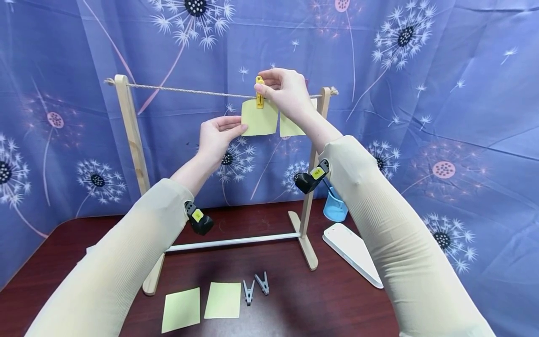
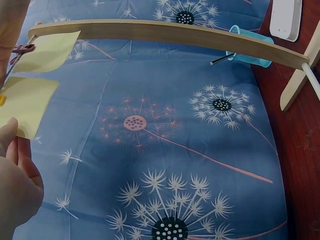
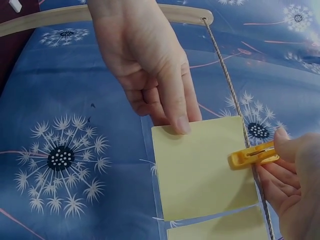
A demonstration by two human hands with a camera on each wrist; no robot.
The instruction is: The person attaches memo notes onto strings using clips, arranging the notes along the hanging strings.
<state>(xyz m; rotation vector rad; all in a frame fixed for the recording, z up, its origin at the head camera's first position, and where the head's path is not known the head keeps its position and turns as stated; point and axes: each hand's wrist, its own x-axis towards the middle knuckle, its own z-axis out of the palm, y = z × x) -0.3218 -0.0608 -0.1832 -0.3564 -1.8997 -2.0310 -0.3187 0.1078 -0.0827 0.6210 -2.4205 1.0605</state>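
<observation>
A yellow sticky note (image 1: 258, 122) hangs just under the twine (image 1: 189, 91), its top edge at the cord. My left hand (image 1: 216, 138) pinches the note's lower left corner between thumb and fingers. With thumb and fingertips my right hand (image 1: 290, 91) holds a yellow clothespin (image 3: 245, 156), whose tip lies over the note's top edge and the twine. Beside it, toward the right post, hangs a second yellow note (image 2: 50, 51), with a dark red clothespin (image 2: 24, 48) at its top. My right hand partly hides that note in the head view.
The wooden frame (image 1: 134, 135) stands on a dark red table (image 1: 332, 299). Two yellow notes (image 1: 181, 310) and two grey clothespins (image 1: 248, 292) lie near the front. At the right are a white case-like object (image 1: 353, 252) and a blue mesh cup (image 1: 335, 208). Behind hangs a patterned curtain (image 1: 421, 117).
</observation>
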